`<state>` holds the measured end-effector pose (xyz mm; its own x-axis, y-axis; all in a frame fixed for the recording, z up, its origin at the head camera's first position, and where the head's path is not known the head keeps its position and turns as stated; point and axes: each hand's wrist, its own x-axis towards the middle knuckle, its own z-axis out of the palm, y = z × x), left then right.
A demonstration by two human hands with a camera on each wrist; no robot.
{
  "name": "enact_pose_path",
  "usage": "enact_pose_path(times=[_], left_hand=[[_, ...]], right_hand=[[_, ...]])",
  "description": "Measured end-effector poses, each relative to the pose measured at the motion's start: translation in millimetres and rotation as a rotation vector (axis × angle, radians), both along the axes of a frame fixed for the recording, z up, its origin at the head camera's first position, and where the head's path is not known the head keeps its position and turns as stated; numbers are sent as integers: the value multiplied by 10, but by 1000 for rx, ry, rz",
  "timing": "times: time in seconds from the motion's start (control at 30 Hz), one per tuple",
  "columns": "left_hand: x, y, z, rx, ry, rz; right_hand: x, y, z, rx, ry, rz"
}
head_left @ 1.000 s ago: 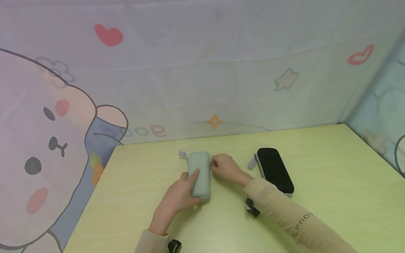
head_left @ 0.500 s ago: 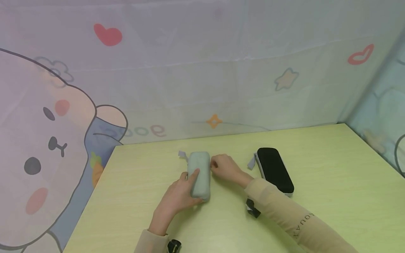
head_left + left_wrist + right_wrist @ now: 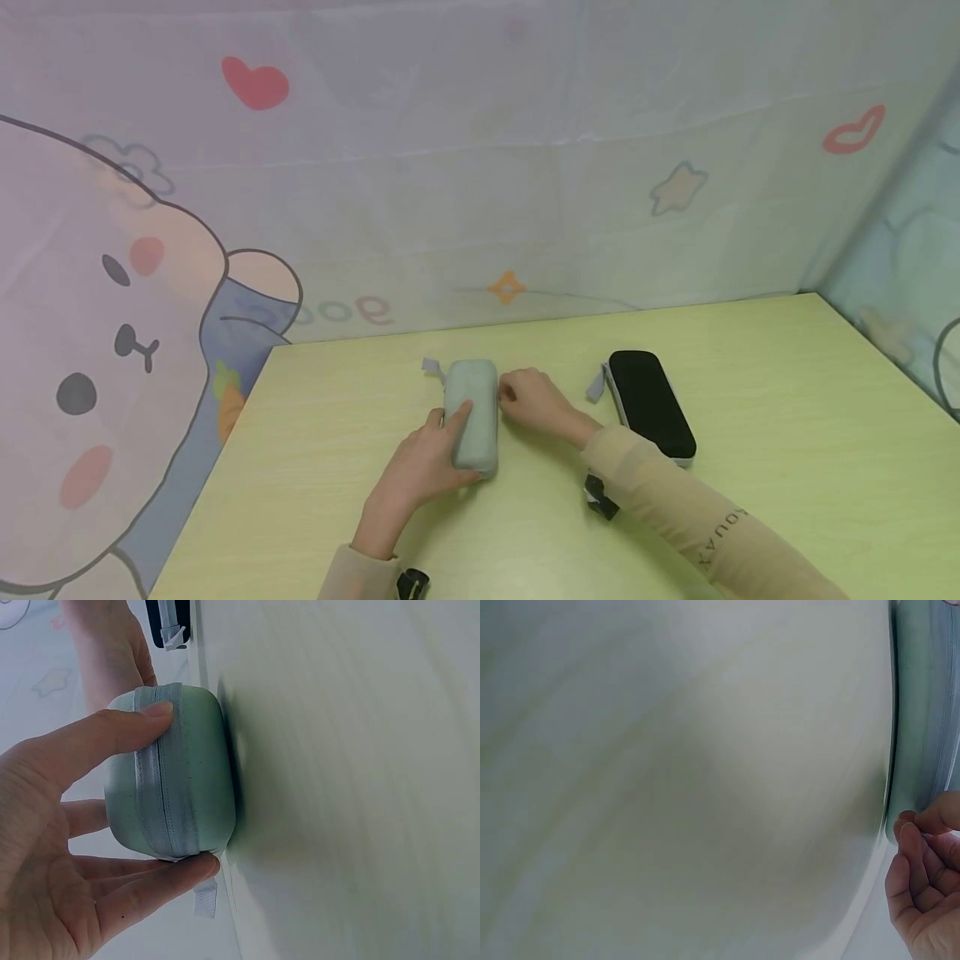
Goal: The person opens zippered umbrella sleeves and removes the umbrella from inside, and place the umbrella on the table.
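Observation:
A pale green zippered case [image 3: 480,417] lies lengthwise on the table. My left hand [image 3: 423,462] grips its near end: the index finger lies on the lid, the thumb presses the zipper band [image 3: 159,787] at the end, and other fingers hold the left side. A grey fabric tab [image 3: 432,366] sticks out at its far left corner. At the case's right side, near the far end, my right hand [image 3: 534,398] pinches thumb and forefinger together by the zipper, on what looks like the zipper pull, mostly hidden by the fingertips [image 3: 909,836]. The zipper looks closed at the near end.
A black case [image 3: 651,400] with a light side and a grey tab [image 3: 597,386] lies to the right, partly behind my right sleeve [image 3: 645,475]. The yellow wood-grain table [image 3: 300,467] ends at a printed cloth backdrop [image 3: 450,183].
Almost nothing moves. The right hand shifts very slightly toward me along the case's right side; the left hand and both cases stay put.

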<state>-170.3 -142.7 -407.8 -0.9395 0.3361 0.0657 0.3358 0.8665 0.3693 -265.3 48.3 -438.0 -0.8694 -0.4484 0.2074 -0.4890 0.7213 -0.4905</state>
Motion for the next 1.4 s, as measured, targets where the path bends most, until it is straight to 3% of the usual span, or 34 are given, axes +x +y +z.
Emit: enact_pose_path(times=[1.4], left_hand=[[6, 2, 8, -1, -11, -2]], right_hand=[[27, 26, -52, -60, 9, 30]])
